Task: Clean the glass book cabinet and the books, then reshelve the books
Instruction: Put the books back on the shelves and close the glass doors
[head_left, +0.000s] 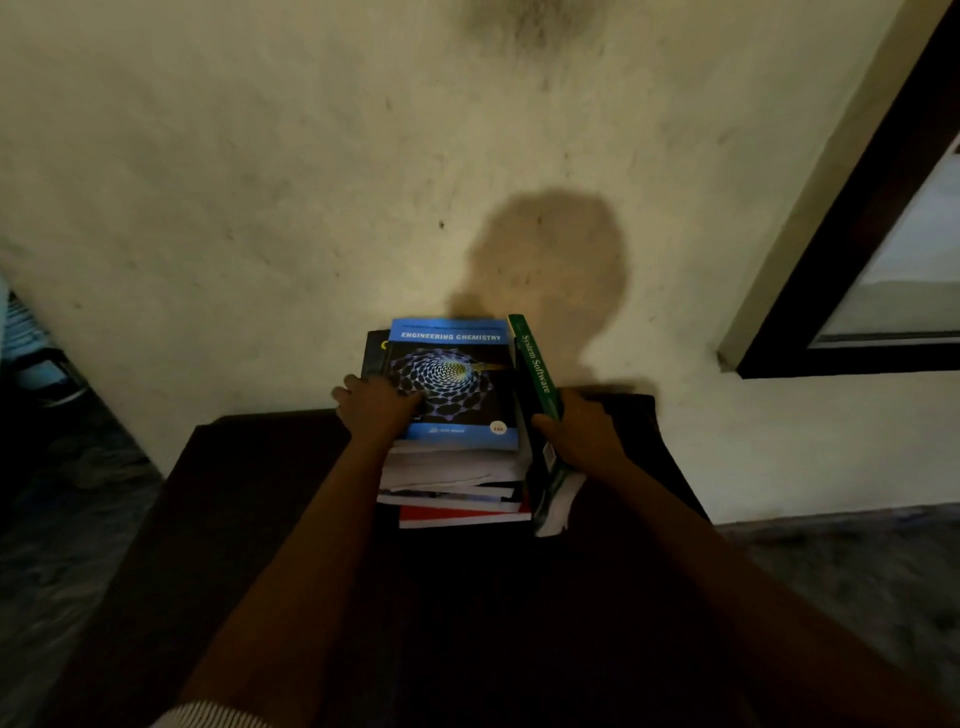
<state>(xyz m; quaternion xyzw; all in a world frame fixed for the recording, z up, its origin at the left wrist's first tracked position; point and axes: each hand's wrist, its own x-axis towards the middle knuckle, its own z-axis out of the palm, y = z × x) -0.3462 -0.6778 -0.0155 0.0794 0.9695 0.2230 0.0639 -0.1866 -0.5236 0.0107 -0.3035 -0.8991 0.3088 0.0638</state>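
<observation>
A stack of books (457, 483) lies on a dark table (249, 509) against the wall. On top is a blue book titled Engineering Chemistry (457, 374). My left hand (376, 408) rests on the left part of its cover, fingers spread over the stack's left edge. A green book titled System Software (535, 364) stands on edge against the stack's right side. My right hand (584, 434) grips that green book around its spine, near its lower half. The glass cabinet is out of view.
A stained cream wall (311, 208) rises right behind the table. A dark-framed window or door (852, 291) is at the right. Dim floor lies on both sides of the table, with some dark object (36, 364) at the far left.
</observation>
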